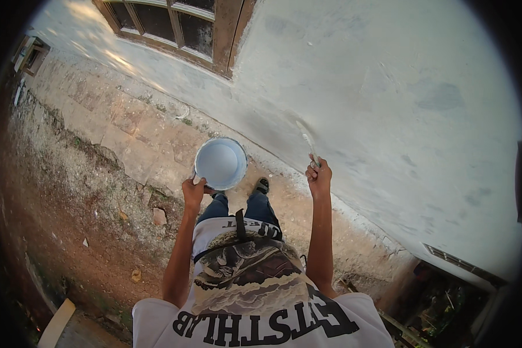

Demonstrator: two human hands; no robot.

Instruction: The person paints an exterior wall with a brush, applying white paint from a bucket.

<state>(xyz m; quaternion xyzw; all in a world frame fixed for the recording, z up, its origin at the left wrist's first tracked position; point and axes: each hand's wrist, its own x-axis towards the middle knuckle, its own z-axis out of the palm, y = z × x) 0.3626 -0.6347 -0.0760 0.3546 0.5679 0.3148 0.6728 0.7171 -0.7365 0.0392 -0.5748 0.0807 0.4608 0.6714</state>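
Note:
My left hand [194, 191] is closed on the near left rim of a round, light-coloured bucket [243, 155]. Pale paint [217, 165] lies inside it, and the bucket hangs at about leg height in front of me. Off to the right, my right hand [319, 173] grips the handle of a slim, white-smeared paintbrush [306, 138], seen nearly edge-on. Its tip points up and away, close to the lower part of the whitish wall [383, 116]. I cannot tell whether the bristles touch the wall.
A wooden-framed window [174, 26] is set in the wall at upper left. Along the wall's foot runs a rough paved strip [139, 136], with uneven soil [69, 185] on its left. A vent-like grille [458, 260] sits low at the right, beside a dark area. My sandalled foot [262, 185] stands near the wall.

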